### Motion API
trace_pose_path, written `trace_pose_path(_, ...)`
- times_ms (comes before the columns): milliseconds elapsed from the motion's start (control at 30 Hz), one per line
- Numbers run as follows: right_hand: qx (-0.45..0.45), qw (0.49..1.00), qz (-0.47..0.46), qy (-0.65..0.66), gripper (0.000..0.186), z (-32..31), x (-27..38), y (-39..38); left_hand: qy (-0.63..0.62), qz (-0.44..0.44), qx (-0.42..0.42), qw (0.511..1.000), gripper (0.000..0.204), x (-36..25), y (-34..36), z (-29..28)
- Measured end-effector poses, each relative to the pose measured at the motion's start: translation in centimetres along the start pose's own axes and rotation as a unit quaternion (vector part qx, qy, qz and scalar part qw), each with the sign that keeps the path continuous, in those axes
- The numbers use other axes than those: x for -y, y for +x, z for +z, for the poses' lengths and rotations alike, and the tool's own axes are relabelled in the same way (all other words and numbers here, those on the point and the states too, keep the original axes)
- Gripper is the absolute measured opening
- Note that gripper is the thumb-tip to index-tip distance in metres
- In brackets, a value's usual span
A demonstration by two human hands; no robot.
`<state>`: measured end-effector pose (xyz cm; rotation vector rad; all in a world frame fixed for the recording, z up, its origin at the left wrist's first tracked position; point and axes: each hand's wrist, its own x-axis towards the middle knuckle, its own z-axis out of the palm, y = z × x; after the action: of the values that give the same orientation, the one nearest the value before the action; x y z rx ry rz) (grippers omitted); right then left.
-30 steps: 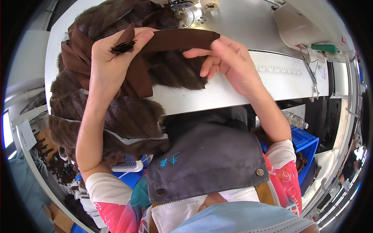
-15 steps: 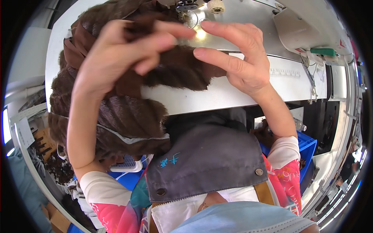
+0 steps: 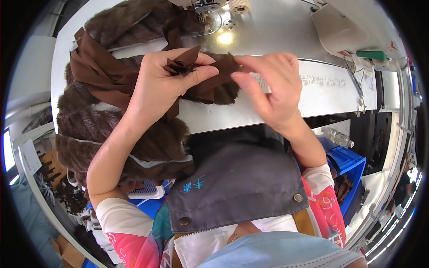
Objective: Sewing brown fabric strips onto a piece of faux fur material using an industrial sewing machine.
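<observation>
My left hand (image 3: 163, 82) is closed on a brown fabric strip (image 3: 219, 71), thumb on top, with a folded bunch of the cloth sticking up between its fingers. At the strip's right end is my right hand (image 3: 277, 87), its thumb and forefinger apart by the cloth edge; whether they touch it is unclear. Dark brown fur (image 3: 120, 27) lies to the left and behind, and more fur panels (image 3: 87, 127) with pale seam lines hang over the near left table edge. Loose brown lining cloth (image 3: 103, 73) is heaped on the fur beside my left wrist.
A sewing machine head (image 3: 208, 5) with a cream handwheel-like knob (image 3: 239, 5) stands at the far side of the white table (image 3: 263, 105). A ruler scale (image 3: 321, 80) runs along the tabletop. Tweezers or scissors (image 3: 356, 89) lie at right. A blue crate (image 3: 353, 169) and plastic bottle (image 3: 337, 136) are below.
My left hand has moved right and nearer, now gripping the brown strip clearly. My right hand has come down a little, with its thumb and forefinger closer together.
</observation>
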<state>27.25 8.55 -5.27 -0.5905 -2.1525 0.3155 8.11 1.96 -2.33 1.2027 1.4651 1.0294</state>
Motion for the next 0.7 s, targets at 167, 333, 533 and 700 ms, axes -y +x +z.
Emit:
trace_pose_path(167, 0.036, 0.987, 0.105, 0.117, 0.013, 0.9, 0.4, -0.7, 0.084, 0.099, 0.014, 0.991, 0.014, 0.3, 0.3, 0.1)
trace_pose_path(333, 0.055, 0.851, 0.316, 0.416, 0.010, 1.1, 1.5, -0.6, 0.054, 0.104, 0.031, 0.993, 0.014, 0.4, 0.6, 0.2)
trace_pose_path(533, 0.176, 0.984, -0.037, -0.020, 0.030, 0.4, 0.0, -2.3, 0.326, 0.257, -0.036, 0.909, 0.034, 2.2, 4.0, -3.1)
trace_pose_path(700, 0.168, 0.982, -0.075, -0.050, 0.038, 1.8, -1.2, -3.4, 0.389, 0.230, -0.040, 0.891, 0.051, 6.3, 6.1, -4.9)
